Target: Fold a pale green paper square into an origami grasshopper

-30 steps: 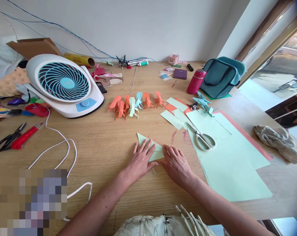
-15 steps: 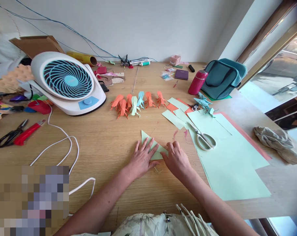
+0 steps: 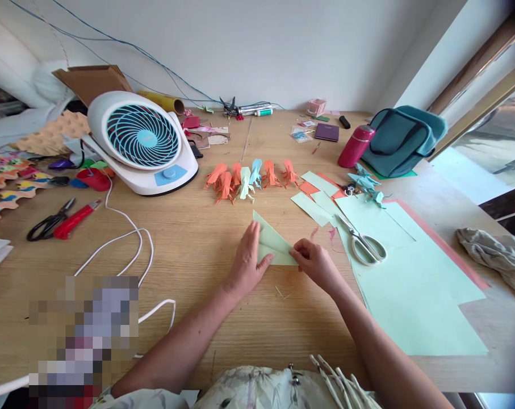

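Observation:
A pale green paper triangle point(image 3: 274, 244) lies folded on the wooden table point(image 3: 223, 318). My left hand point(image 3: 246, 264) rests on its left edge, fingers together, thumb touching the lower side. My right hand point(image 3: 314, 261) pinches the triangle's right corner between thumb and fingers. Beyond the triangle stands a row of several folded paper figures point(image 3: 251, 176), orange, pale green and blue.
Silver scissors point(image 3: 361, 241) lie on large pale green sheets point(image 3: 410, 278) at right, with cut paper pieces point(image 3: 312, 201). A white fan point(image 3: 144, 142) and its white cord point(image 3: 125, 238) occupy the left, beside black scissors point(image 3: 48, 224) and a red cutter point(image 3: 76, 218). A pink bottle point(image 3: 355, 147), teal bag point(image 3: 402, 139) and cloth point(image 3: 495, 253) sit at right.
My left hand has slid from on top of the paper to its left edge. My right hand has gone from pressing flat to pinching the right corner. The camera view has shifted.

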`<state>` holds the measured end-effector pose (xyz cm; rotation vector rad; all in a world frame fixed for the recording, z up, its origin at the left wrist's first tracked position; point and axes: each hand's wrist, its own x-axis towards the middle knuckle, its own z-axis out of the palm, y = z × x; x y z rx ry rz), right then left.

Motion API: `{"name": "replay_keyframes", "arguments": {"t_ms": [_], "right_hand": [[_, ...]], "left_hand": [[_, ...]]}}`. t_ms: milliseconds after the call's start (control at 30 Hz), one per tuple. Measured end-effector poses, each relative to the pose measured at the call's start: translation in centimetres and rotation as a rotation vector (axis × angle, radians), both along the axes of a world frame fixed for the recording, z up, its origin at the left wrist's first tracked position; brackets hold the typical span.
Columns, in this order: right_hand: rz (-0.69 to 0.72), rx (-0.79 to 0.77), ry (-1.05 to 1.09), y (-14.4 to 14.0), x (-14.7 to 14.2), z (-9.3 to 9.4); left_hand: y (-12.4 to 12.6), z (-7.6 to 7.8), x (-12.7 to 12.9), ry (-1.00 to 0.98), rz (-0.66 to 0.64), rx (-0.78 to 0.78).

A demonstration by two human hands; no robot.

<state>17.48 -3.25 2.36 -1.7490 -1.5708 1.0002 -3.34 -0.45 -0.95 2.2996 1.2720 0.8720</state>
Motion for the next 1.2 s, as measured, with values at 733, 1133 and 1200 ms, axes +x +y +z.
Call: {"name": "replay_keyframes", "arguments": {"t_ms": [733,1133,1200], "right_hand": [[0.313,-0.046,0.174,-0.4,-0.7,-0.7],[0.346,-0.035,0.094,-0.8,-0.9,-0.4],[0.353,-0.036,0.094,-0.8,-0.8,-0.5]], "left_hand": [[1.6,1.3,-1.3,-0.702,-0.063,-0.875],[1.6,1.5,-1.6,-0.737,-0.073,-0.922],[1.6,1.6,-1.7,-0.765,-0.061,-0.937]]}}
